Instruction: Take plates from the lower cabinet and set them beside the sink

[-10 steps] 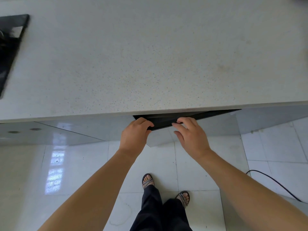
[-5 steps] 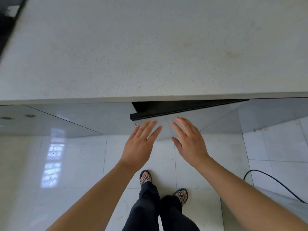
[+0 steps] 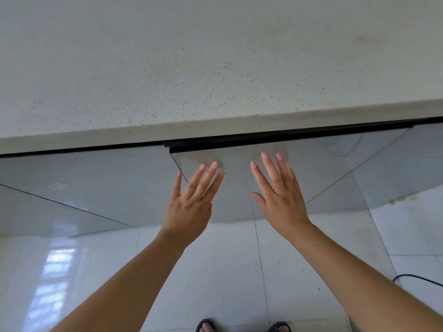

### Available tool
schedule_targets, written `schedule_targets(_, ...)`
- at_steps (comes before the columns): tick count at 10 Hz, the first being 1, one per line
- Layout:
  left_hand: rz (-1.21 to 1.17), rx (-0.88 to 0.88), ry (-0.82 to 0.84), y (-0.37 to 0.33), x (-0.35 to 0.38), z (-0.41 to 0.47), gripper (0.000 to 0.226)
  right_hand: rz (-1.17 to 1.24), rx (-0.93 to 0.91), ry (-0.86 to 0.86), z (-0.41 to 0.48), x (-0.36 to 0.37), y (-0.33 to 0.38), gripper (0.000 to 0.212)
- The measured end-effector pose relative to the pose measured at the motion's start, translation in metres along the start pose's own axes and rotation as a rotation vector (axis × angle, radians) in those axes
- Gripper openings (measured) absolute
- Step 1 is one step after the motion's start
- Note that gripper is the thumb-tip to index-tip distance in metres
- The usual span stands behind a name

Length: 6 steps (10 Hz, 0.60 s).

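Observation:
A glossy grey lower cabinet door [image 3: 323,168] with a black top edge sits under the speckled white countertop [image 3: 215,63], almost flush with the neighbouring fronts. My left hand [image 3: 191,202] is flat with fingers spread, fingertips against the door's left part. My right hand [image 3: 280,192] is also flat and spread, pressed on the door just to the right. Neither hand holds anything. No plates and no sink are in view; the cabinet's inside is hidden.
Another grey cabinet front [image 3: 84,188] runs to the left. White glossy floor tiles [image 3: 227,271] lie below, with my sandalled feet [image 3: 242,327] at the bottom edge. A black cable [image 3: 417,277] crosses the floor at the lower right.
My hands let go of the door's top edge and opened flat. The door swung from ajar to nearly shut under their push, and my view moved closer to the counter.

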State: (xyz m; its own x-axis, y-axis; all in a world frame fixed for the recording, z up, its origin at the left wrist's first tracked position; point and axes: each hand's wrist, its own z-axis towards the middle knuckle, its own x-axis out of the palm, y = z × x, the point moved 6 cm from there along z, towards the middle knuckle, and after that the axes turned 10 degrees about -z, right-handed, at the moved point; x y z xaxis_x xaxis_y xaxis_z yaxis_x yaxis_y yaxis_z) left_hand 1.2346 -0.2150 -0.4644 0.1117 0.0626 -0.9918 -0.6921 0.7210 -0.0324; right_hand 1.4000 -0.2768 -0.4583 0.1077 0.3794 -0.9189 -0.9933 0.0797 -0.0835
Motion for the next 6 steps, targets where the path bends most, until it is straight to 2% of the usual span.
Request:
schedule_targets(1,-0.042,0.014,0.088,-0.005,-0.012,-0.007,0.089,0.075,0.065,0.089,-0.004,-0.016,0.005,0.073)
schedule_targets(2,-0.13,-0.062,0.212,-0.011,-0.049,-0.019,0.088,0.145,0.174,0.21,-0.005,-0.052,0.008,0.07)
schedule_targets(3,-0.199,-0.103,0.326,-0.014,-0.102,-0.029,0.072,0.193,0.247,0.316,-0.001,-0.105,0.012,0.063)
schedule_targets(4,-0.317,-0.159,0.346,-0.018,-0.165,-0.04,0.062,0.302,0.315,0.423,0.002,-0.161,0.018,0.065)
schedule_targets(6,-0.379,-0.118,0.163,-0.029,-0.282,-0.051,0.056,0.33,0.316,0.37,0.012,-0.278,0.024,0.063)
